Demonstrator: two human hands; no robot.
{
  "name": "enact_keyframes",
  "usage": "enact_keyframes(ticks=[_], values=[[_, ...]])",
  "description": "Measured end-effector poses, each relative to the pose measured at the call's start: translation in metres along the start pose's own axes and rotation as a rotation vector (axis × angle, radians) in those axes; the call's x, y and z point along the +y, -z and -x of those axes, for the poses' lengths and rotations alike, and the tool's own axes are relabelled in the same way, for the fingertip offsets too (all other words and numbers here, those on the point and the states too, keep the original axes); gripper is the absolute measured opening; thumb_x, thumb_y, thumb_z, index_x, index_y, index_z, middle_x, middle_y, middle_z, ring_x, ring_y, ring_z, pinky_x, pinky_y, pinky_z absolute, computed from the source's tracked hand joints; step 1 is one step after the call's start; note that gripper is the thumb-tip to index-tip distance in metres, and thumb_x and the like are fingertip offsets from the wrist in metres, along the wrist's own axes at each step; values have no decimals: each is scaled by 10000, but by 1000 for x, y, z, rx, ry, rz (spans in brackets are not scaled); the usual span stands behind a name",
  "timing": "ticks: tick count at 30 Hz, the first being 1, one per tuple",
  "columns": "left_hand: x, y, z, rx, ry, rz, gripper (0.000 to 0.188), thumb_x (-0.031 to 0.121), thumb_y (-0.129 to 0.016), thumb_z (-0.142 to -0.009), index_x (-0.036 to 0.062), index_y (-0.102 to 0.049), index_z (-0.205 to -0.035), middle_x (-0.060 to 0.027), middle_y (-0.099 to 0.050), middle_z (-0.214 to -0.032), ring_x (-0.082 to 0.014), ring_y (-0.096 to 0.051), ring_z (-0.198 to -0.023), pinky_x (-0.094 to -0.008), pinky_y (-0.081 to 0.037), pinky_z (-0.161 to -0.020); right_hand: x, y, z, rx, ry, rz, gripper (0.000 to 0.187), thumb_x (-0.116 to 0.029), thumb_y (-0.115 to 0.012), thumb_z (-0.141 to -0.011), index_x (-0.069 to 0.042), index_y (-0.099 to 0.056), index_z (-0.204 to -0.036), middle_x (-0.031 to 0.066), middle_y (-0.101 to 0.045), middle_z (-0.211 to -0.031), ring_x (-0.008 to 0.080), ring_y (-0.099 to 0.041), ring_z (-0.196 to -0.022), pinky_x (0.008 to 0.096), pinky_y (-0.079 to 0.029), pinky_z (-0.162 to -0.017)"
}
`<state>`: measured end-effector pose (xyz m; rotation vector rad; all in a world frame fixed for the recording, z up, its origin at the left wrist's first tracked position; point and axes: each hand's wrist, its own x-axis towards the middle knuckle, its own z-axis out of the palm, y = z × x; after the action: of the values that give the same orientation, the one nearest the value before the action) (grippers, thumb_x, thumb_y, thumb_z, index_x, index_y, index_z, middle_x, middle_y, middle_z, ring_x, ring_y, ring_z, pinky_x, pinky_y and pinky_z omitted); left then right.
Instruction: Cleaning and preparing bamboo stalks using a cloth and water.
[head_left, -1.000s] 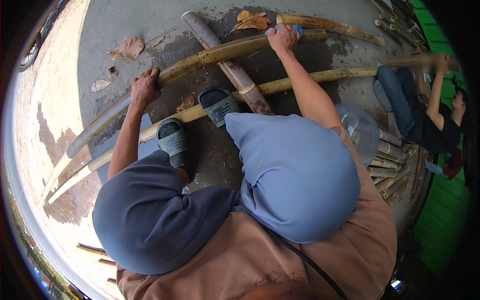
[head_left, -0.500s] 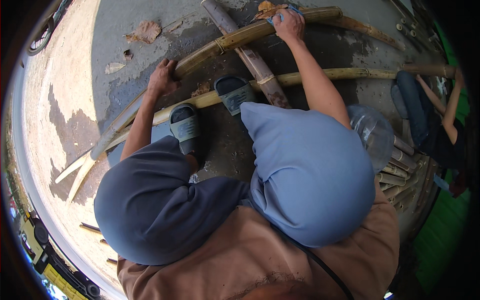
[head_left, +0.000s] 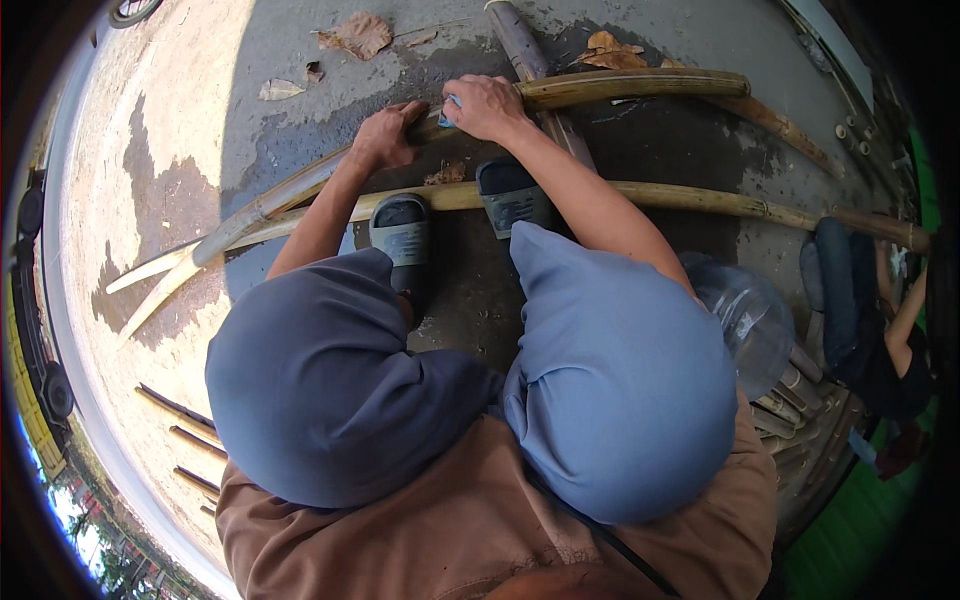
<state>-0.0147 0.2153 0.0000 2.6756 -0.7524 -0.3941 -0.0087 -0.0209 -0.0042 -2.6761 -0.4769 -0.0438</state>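
Note:
A long yellowish bamboo pole (head_left: 640,88) lies crosswise in front of me, over a greyish bamboo piece (head_left: 520,42). My left hand (head_left: 388,136) is closed around the pole left of its middle, thumb toward the right hand. Just to the right, my right hand (head_left: 484,106) presses a small blue cloth-like piece (head_left: 449,108) onto the pole; the fingers cover most of it. Nearer to me runs a second bamboo pole (head_left: 690,198), passing by my two sandals (head_left: 400,228). The poles' split pale ends reach the sunlit ground at left.
A clear plastic jug (head_left: 745,320) stands right of my knee, by several cut bamboo lengths (head_left: 790,400). Another person (head_left: 850,290) sits at the far right. Dry leaves (head_left: 360,36) and another bamboo piece (head_left: 780,125) lie on the wet concrete.
My right hand has slid left along the pole with the blue piece, from near its right end to close beside my left hand. The view has shifted slightly; the left hand still grips the pole.

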Motion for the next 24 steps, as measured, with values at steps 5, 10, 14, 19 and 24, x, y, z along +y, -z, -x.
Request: enact_keyframes(ticks=[5,10,14,19,24], values=[[-91,7,72,-5,80,-113,996,429,-937,-677,188,-493,-1535,-140,-626,-1433,-372,-577,-1344,-503,-513,-1100,148,71,23,125,-357,214,316,-370,-624,-939,-141,-748,-1119,144,-753,-1154,367,-700,-1098,521,-539,-958],[-190,31,208,36,447,-261,916,372,-944,-672,167,-550,-1474,-117,-633,-1367,-340,-559,-1348,-515,-422,-1109,284,172,62,97,-626,365,362,-382,-656,-943,-117,-763,-1165,212,-728,-1237,419,-672,-1171,511,-528,-1001],[-208,8,214,274,369,-311,497,55,-676,-827,123,-608,-1315,-114,-649,-1213,-340,-598,-1208,-489,-404,-1076,366,311,156,-41,-675,-250,285,-269,-668,-937,-55,-703,-1121,45,-709,-1052,145,-632,-984,326,-490,-875],[-223,18,243,91,552,-217,446,47,-680,-797,138,-634,-1231,-99,-659,-1203,-322,-581,-1257,-501,-392,-1042,222,376,249,-155,-542,-421,141,-155,-653,-861,-71,-629,-971,0,-604,-908,108,-578,-877,287,-467,-809],[-203,3,205,82,427,-142,497,194,-777,-782,138,-628,-1252,-94,-652,-1240,-292,-566,-1308,-562,-400,-993,122,438,425,-265,-692,-4,372,-106,-735,-785,-16,-696,-1144,131,-680,-1174,253,-643,-1112,401,-501,-1012]])
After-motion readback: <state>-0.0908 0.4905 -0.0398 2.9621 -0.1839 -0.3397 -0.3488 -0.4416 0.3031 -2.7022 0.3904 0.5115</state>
